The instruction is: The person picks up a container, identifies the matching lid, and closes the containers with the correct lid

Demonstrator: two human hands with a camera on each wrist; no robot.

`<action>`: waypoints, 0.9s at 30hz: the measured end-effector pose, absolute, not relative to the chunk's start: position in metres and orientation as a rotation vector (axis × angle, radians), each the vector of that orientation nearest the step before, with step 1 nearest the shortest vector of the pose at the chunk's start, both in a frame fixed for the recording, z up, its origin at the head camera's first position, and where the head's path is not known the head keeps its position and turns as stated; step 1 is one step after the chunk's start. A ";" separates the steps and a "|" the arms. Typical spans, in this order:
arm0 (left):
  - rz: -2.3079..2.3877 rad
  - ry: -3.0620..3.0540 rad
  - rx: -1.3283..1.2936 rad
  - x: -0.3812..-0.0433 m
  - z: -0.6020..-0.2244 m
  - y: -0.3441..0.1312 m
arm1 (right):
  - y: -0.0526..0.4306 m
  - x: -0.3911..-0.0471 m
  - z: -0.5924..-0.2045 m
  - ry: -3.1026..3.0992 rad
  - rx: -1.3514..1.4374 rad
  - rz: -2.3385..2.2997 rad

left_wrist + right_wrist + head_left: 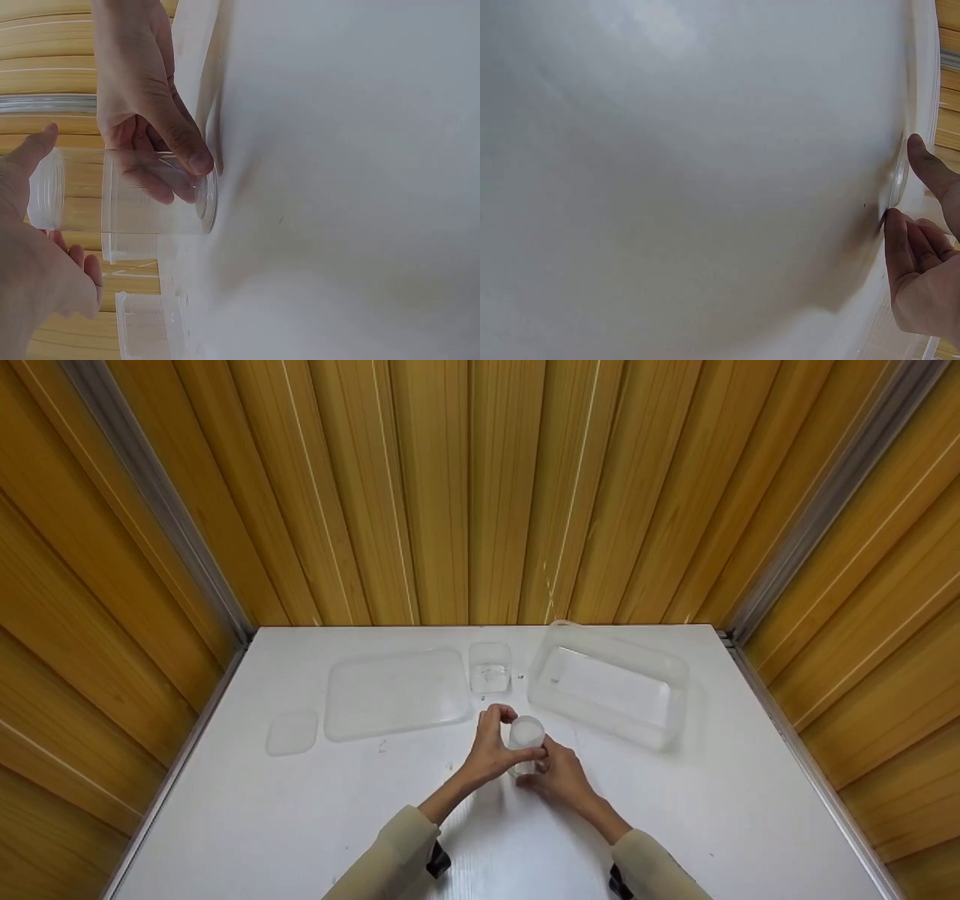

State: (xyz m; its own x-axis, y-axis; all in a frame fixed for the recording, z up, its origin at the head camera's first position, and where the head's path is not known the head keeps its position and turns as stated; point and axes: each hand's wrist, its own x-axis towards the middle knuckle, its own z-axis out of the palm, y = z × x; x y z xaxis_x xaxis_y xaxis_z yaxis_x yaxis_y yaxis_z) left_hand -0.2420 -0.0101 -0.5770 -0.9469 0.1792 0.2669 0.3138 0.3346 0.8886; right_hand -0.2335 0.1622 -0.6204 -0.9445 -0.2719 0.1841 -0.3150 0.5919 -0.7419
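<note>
Above the front middle of the white table I hold a clear cylindrical jar (523, 767), upright, with a pale ribbed screw lid (46, 191). My left hand (491, 748) grips round the lid, its thumb on the near side and forefinger on the far side. Lower down, my right hand (564, 772) holds the jar near its base, thumb and fingers on either side, as the left wrist view shows. The jar's base is close to the tabletop; whether it touches is unclear. In the right wrist view the right hand (928, 289) appears at the right edge.
Behind the hands stands a small clear container (490, 678). A large translucent box (645, 724) sits to the right. A large flat lid (397, 694) and a small square lid (292, 733) lie leftward on the table (262, 825). Wood-patterned walls (435, 495) enclose three sides.
</note>
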 end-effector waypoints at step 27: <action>-1.670 -2.555 -0.707 -0.244 -0.572 -0.022 | 0.163 -0.231 -0.622 -2.770 0.502 1.442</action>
State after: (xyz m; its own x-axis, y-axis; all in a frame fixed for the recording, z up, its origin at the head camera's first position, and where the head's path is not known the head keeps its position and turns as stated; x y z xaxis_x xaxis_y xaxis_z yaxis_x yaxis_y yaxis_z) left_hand -0.2436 -0.0224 -0.5720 -0.8981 0.3636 0.2475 0.3725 0.3296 0.8675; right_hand -0.2307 0.1627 -0.6216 -0.9494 -0.2878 0.1258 -0.2681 0.5340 -0.8019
